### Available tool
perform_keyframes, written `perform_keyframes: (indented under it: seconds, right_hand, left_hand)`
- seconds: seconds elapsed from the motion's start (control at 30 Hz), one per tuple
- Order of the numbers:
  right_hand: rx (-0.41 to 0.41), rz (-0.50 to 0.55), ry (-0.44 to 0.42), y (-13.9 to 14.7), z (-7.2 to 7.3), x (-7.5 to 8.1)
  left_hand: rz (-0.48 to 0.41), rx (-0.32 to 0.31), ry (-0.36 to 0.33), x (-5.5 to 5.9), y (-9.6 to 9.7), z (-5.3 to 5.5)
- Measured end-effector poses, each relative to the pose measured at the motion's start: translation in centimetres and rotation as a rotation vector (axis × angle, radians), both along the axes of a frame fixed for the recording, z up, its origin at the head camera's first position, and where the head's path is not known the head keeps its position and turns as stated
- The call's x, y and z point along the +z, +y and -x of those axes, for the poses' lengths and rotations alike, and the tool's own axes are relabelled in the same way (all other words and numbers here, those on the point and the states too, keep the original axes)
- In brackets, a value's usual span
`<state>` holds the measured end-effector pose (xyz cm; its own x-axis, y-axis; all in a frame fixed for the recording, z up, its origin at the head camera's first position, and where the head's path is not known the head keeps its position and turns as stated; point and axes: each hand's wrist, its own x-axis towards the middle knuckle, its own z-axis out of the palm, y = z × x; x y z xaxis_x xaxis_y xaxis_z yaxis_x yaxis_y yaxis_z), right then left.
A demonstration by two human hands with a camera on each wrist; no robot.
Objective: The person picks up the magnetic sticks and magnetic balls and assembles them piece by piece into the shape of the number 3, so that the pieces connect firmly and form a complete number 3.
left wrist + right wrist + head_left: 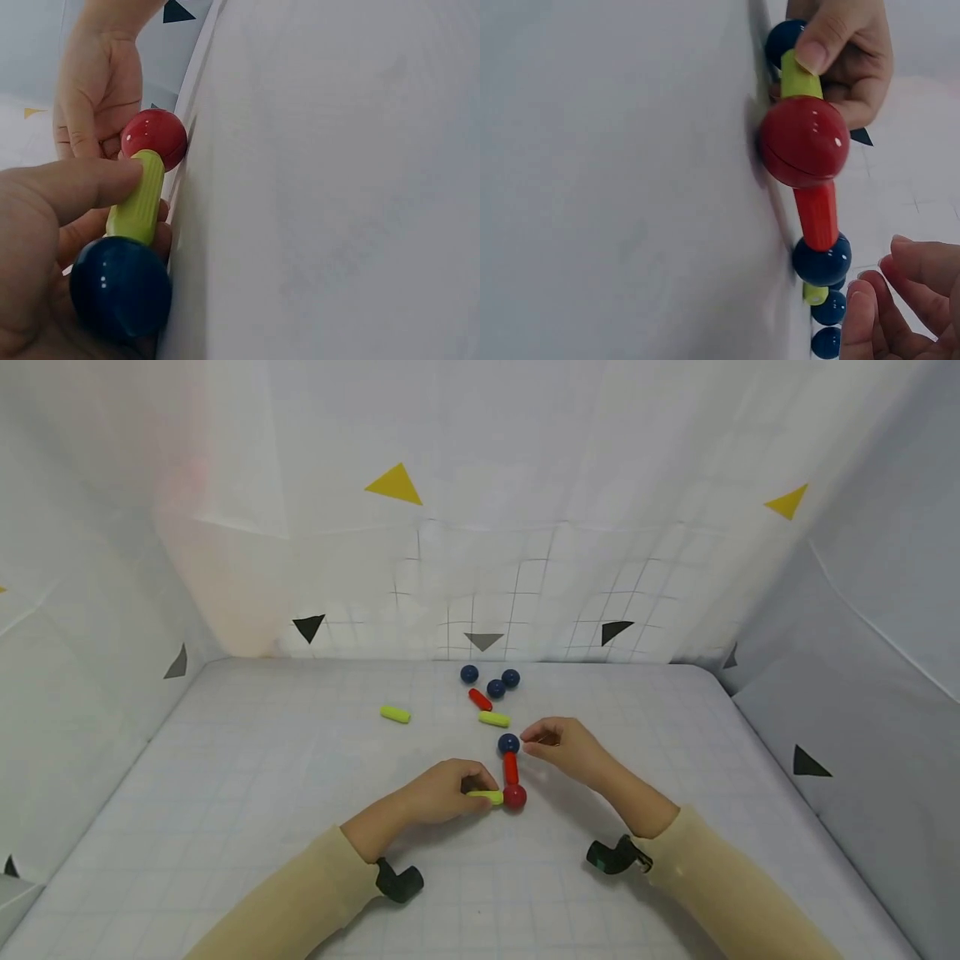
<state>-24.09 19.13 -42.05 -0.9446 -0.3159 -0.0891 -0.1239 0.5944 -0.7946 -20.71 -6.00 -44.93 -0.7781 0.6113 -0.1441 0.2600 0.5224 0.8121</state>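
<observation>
White sheeting (pixel 337 435) hung as back and side walls, marked with yellow triangles (pixel 397 485) and dark triangles (pixel 309 627); before it, a white table (pixel 247 793) with a faint grid.

Item one: a jointed chain, lying on the table between the hands. Components, in order: far ball (pixel 508 743), blue; joined red rod (pixel 511 768); red ball (pixel 514 797) at the corner; gripped rod (pixel 139 196), yellow-green; end ball (pixel 121 289), blue, seen in the left wrist view beside the palm. The two rods meet the red ball at roughly a right angle.

Item two: left hand (pixel 448 789), pinching the gripped rod between thumb and fingers. The hold sits mid-rod, apparently to steady the chain while leaving the red ball uncovered.

Item three: right hand (pixel 567 749), thumb and fingertips curved with a gap between them, nothing held. It hovers just beside the far ball, probably so placed to be within reach of that joint.

Item four: loose stock beyond the chain, seemingly set there to leave working room. Three loose balls (pixel 496 688), blue, grouped near the back edge; loose red rod (pixel 480 699), just before them; middle rod (pixel 494 719), yellow-green, nearer the far ball; outlying rod (pixel 395 714), yellow-green, well apart to the left.
</observation>
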Motion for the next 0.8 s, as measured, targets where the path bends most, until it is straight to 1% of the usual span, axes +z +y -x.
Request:
perform_keyframes:
  seconds: [0.3,0.47,0.53,0.8]
  right_hand:
    - [-0.035,-0.007,-0.124,-0.2,-1.1,-1.2]
    - [-0.045,-0.016,-0.143,-0.8,-1.5,-1.4]
    - [-0.062,-0.028,-0.146,-1.1,-1.6,-1.4]
    - [-0.134,-0.099,-0.208,-2.0,-2.1,-1.2]
  left_hand:
    - [-0.004,-0.009,0.004,0.2,0.1,-0.1]
    - [0.002,-0.010,0.004,0.5,0.0,-0.3]
    - [0.003,-0.016,0.008,0.6,0.0,-0.3]
    - [0.024,-0.027,0.019,0.6,0.1,-0.5]
